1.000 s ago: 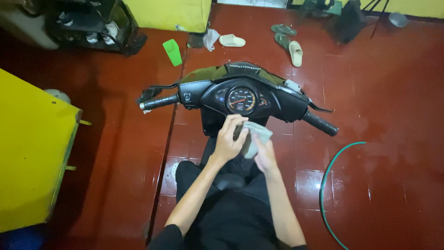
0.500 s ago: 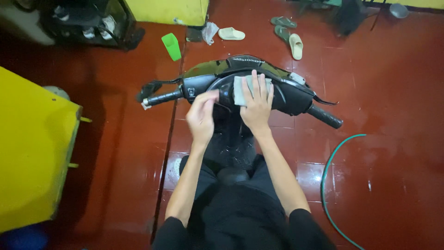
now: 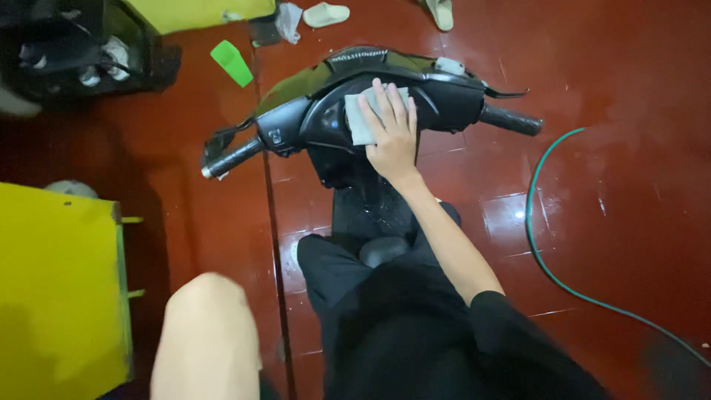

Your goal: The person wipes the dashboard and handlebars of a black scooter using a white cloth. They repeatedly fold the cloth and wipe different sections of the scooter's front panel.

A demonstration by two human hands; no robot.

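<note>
Since the earlier frame, the left hand has left the instrument panel and dropped out of view; only a bare forearm (image 3: 207, 337) shows at the bottom of the view, below and left of the scooter (image 3: 370, 126), so whether its fingers are clenched or released cannot be told. The camera has also shifted, so the scooter now sits higher in view. The right hand (image 3: 392, 133) remains on the scooter's instrument panel, fingers extended and spread flat, pressing a pale grey cloth (image 3: 363, 115) against the panel face between the two handlebars; nothing is gripped, and the flat palm holds the cloth by pressure, which keeps the full pad of fabric in contact with the curved surface. The cloth lies partly under the fingers, its left portion exposed. The left handlebar grip (image 3: 229, 158) and the right handlebar grip (image 3: 511, 118) are both free. The person sits astride the seat behind the panel, within arm's reach of it. A green hose (image 3: 537, 222) curves over the wet red floor right of the scooter; a green object (image 3: 231, 63) lies ahead of its left handlebar; a yellow cabinet (image 3: 59, 289) stands well left of it.
</note>
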